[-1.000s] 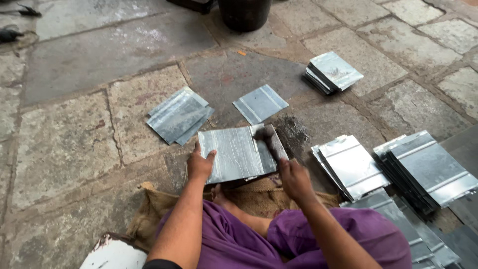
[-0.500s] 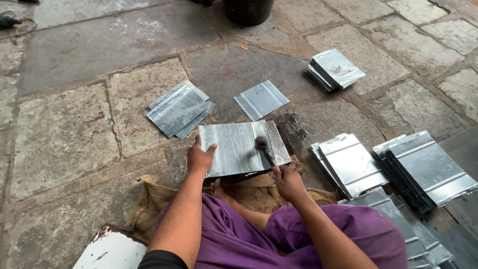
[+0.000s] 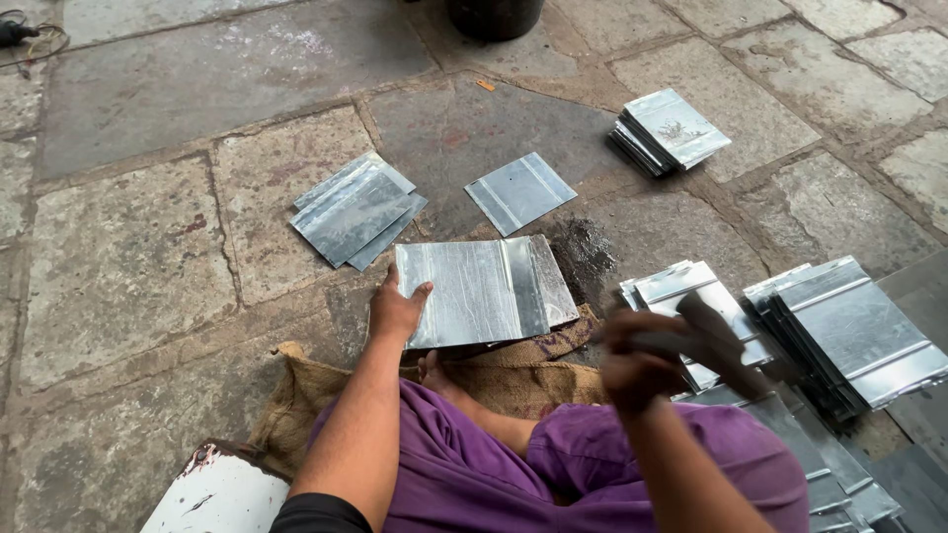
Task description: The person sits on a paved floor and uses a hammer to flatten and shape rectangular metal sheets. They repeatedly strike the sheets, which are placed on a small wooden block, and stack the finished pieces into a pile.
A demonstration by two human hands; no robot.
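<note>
On the stone floor (image 3: pixel 128 257), head view: left hand (image 3: pixel 397 311) lies flat, fingers spread, pinning the near-left edge of a folded metal sheet (image 3: pixel 484 291); it grips nothing. Sheet rests partly on burlap sacking (image 3: pixel 316 385) in front of the purple-clad knees. Right hand (image 3: pixel 637 360) is raised beside the sheet, grip closed around a mallet (image 3: pixel 716 331); motion blur hides detail.

Risks (judgement): left fingers sit on the sheet, so a stray blow could land on them. Cut sheet edges look sharp enough to nick the palm if the sheet skids. Sacking under one edge gives uneven support; the sheet may rock.

Room: crowded right, with sheet stacks (image 3: pixel 849 331) just beside the raised hand. A small pile (image 3: pixel 355 207) and single sheet (image 3: pixel 518 190) lie beyond. Open floor to the left.
</note>
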